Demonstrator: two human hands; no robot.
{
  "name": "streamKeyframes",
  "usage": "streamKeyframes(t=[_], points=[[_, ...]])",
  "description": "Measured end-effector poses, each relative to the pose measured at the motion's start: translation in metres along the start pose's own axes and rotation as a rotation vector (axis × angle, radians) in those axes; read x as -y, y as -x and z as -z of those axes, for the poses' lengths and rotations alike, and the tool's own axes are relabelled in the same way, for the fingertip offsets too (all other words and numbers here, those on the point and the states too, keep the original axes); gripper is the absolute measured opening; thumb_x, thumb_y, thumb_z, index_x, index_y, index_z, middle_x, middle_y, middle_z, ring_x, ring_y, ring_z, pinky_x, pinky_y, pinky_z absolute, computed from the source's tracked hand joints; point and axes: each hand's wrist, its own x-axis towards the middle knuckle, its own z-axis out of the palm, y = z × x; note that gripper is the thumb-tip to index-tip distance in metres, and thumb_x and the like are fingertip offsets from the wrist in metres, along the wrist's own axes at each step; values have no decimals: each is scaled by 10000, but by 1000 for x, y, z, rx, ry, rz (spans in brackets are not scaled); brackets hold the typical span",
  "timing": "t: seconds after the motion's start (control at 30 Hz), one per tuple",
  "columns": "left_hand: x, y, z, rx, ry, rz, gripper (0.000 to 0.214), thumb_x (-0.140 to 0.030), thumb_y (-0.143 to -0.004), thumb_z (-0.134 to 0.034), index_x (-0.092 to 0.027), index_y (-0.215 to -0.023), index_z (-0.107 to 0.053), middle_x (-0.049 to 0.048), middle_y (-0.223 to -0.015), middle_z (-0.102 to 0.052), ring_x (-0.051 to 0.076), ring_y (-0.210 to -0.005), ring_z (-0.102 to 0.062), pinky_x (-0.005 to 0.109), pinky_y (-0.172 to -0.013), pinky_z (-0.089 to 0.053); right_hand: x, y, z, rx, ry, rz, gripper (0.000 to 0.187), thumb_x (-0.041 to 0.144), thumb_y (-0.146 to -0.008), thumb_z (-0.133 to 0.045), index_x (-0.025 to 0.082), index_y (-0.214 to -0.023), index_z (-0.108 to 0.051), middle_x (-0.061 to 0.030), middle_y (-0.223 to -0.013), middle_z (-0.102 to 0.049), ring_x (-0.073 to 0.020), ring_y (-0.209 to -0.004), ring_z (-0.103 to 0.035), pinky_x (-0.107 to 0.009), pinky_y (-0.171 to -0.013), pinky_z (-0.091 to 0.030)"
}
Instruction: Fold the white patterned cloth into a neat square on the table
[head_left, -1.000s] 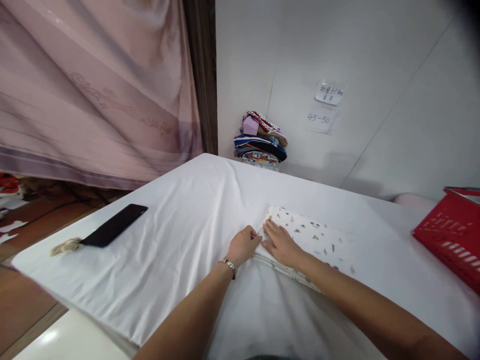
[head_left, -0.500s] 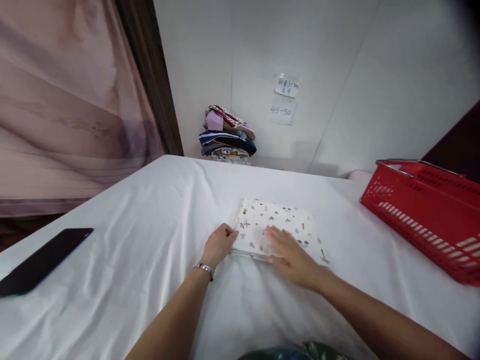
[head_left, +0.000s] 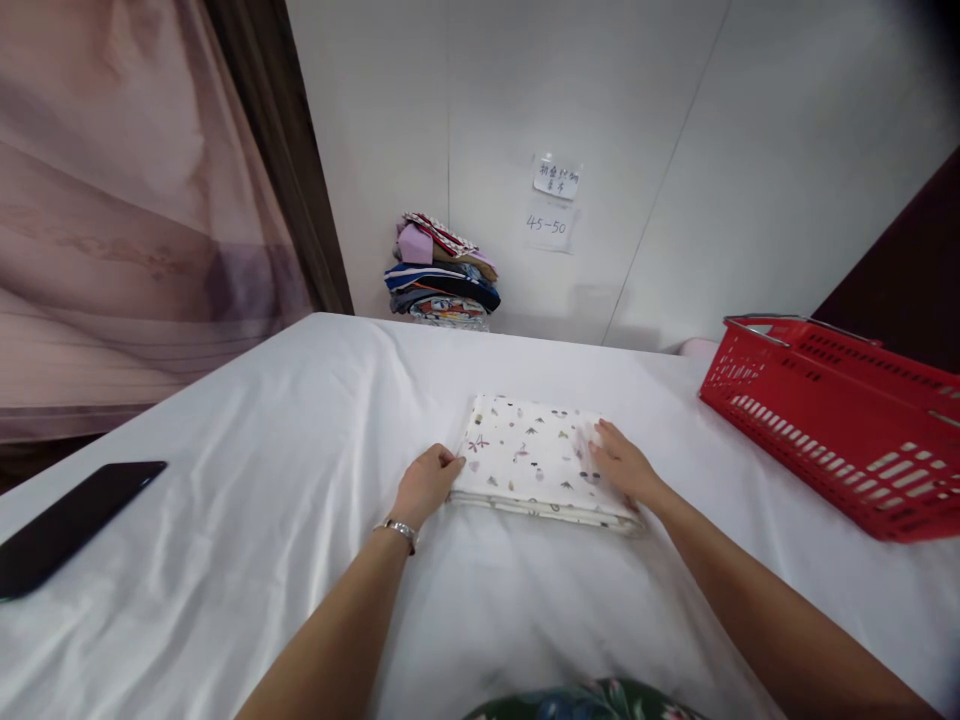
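Note:
A white cloth (head_left: 525,455) printed with small motifs lies folded into a flat, layered rectangle on the white-covered table. At its left edge, my left hand (head_left: 429,480) grips the cloth with the thumb near the top and the other fingers curled at the side. My right hand (head_left: 624,465) rests with fingers stretched out over the cloth's right part, slightly blurred. The cloth's folded layers show along the edge nearest me.
A red plastic basket (head_left: 832,430) stands on the right. A black phone (head_left: 79,520) lies at the left. Several folded fabrics (head_left: 442,275) are piled beyond the far edge by the wall, below handwritten paper signs (head_left: 551,225). A pink curtain (head_left: 127,220) hangs at the left.
My right hand has slid from the middle of the cloth to its right side. The left hand stays at the left edge. The view has shifted slightly to the right.

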Motion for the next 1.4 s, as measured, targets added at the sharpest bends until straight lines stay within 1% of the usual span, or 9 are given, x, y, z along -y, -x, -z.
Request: streamKeyframes(t=[0.1, 0.23, 0.47, 0.6, 0.8, 1.0, 1.1, 1.2, 1.4], points=[[-1, 0, 0, -5, -1, 5, 219, -424, -764, -499, -211, -719, -523, -29, -570, -585, 144, -585, -547, 228, -533, -334, -18, -13, 6, -129, -148, -172, 539, 375, -782, -472, 210, -1295, -441, -57, -1401, -361, -239, -1287, -313, -402, -1047, -277], [-2, 0, 0, -15, -18, 5, 217, -421, -763, -501, -210, -728, -531, -24, -626, -604, 139, -604, -549, 226, -547, -339, -35, -20, 8, -128, -278, -380, 606, 373, -749, -505, 171, -1313, -411, -114, -1312, -471, -250, -1138, -491, -398, -962, -374], [1, -1, -1, -11, -5, 0, 217, -419, -769, -496, -210, -730, -536, -20, -648, -613, 138, -615, -550, 229, -556, -346, -23, -24, 10, -17, -278, -422, 777, 430, -687, -572, 163, -1370, -313, -137, -1110, -606, -236, -888, -617, -344, -715, -496], [0, 0, -1, -24, -9, 1, 202, -405, -766, -506, -208, -731, -533, -14, -682, -623, 143, -650, -557, 228, -557, -344, -18, -25, 11, 54, -256, -470, 832, 501, -659, -599, 200, -1376, -302, -171, -1218, -532, -255, -904, -613, -342, -661, -502], [-4, 5, -5, -24, -51, 5, 169, -376, -765, -521, -214, -800, -552, 4, -814, -648, 155, -763, -573, 227, -606, -357, -27, -27, 10, -13, -263, -409, 778, 467, -699, -595, 167, -1363, -324, -150, -1150, -579, -233, -886, -620, -322, -749, -483], [-7, 9, -6, -13, -71, -6, 168, -370, -779, -509, -214, -828, -549, 9, -821, -647, 161, -784, -579, 238, -635, -367, -28, -37, 10, 20, 232, -223, 645, 373, -752, -532, 141, -1333, -374, -152, -1225, -532, -300, -1117, -496, -401, -919, -381], [-6, 9, -7, -16, -82, -12, 175, -377, -785, -498, -214, -827, -544, 8, -816, -650, 164, -771, -585, 242, -622, -365, -7, -39, 6, -14, 353, 6, 553, 323, -751, -528, 161, -1275, -454, -136, -1312, -461, -300, -1202, -414, -398, -965, -342], [-5, 9, -8, -23, -96, -13, 180, -381, -782, -501, -211, -823, -545, 6, -802, -653, 163, -752, -590, 244, -613, -363, 34, -41, -6, 35, 211, 195, 395, 303, -798, -454, 186, -1160, -562, -81, -1263, -524, -230, -1165, -464, -329, -971, -349], [-2, 7, -12, -32, -97, -26, 184, -388, -782, -503, -211, -802, -550, -4, -741, -645, 150, -705, -587, 235, -586, -355, 127, -73, -43, 247, -33, 137, 235, 276, -795, -468, 216, -920, -659, -17, -932, -685, -143, -847, -619, -222, -753, -451]])
